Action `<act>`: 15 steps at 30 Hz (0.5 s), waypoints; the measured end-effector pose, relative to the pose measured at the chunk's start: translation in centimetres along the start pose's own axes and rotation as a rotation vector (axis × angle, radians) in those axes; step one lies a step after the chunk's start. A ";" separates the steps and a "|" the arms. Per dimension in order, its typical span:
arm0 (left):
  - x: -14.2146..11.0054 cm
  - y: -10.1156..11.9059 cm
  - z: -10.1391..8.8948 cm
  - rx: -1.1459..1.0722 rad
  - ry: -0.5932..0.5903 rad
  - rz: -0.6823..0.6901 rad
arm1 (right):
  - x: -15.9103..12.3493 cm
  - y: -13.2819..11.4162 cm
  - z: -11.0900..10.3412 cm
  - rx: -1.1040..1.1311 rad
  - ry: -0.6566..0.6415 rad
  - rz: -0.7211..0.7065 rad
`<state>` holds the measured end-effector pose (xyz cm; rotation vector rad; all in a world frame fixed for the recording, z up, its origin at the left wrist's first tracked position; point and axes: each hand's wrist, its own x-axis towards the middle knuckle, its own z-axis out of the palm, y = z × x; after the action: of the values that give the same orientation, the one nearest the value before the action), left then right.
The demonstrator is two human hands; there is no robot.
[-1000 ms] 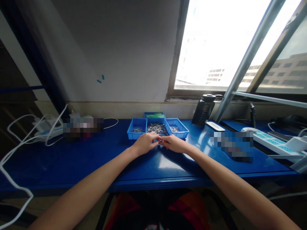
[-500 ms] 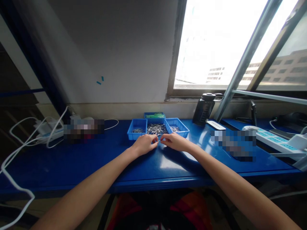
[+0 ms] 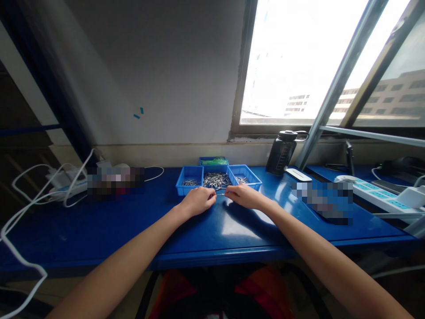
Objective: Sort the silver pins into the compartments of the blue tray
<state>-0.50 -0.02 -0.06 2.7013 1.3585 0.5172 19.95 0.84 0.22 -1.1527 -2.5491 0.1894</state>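
My left hand (image 3: 198, 200) and my right hand (image 3: 243, 196) rest on the blue bench (image 3: 133, 217), fingers curled. Between their fingertips a thin metal pin (image 3: 221, 194) shows, pinched at its ends by both hands. Just beyond them stand three small blue trays: the left tray (image 3: 190, 179) with a few metal pins, the middle tray (image 3: 216, 179) heaped with several pins, the right tray (image 3: 244, 176) with a few. A fourth blue tray (image 3: 214, 160) with green pieces sits behind them against the wall.
A dark water bottle (image 3: 281, 152) stands right of the trays near the window. A power strip (image 3: 378, 193) with plugs lies at the far right. White cables (image 3: 40, 190) and chargers trail over the left end. A metal strut (image 3: 335, 86) slants up at the right.
My hands have drawn a little apart, so the thin pin between the fingertips now shows. The view has shifted slightly.
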 end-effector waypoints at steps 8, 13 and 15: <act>0.0 -0.1 0.0 0.031 0.002 0.025 | 0.0 0.1 0.3 -0.037 -0.024 0.036; 0.1 -0.2 0.0 0.035 -0.020 0.041 | 0.0 -0.2 0.2 -0.039 -0.035 0.041; 0.1 -0.2 -0.1 0.044 -0.020 0.033 | 0.0 -0.2 0.2 -0.035 -0.038 0.042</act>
<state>-0.60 0.14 0.01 2.7609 1.3381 0.4676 19.69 0.71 0.09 -1.2273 -2.5730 0.1791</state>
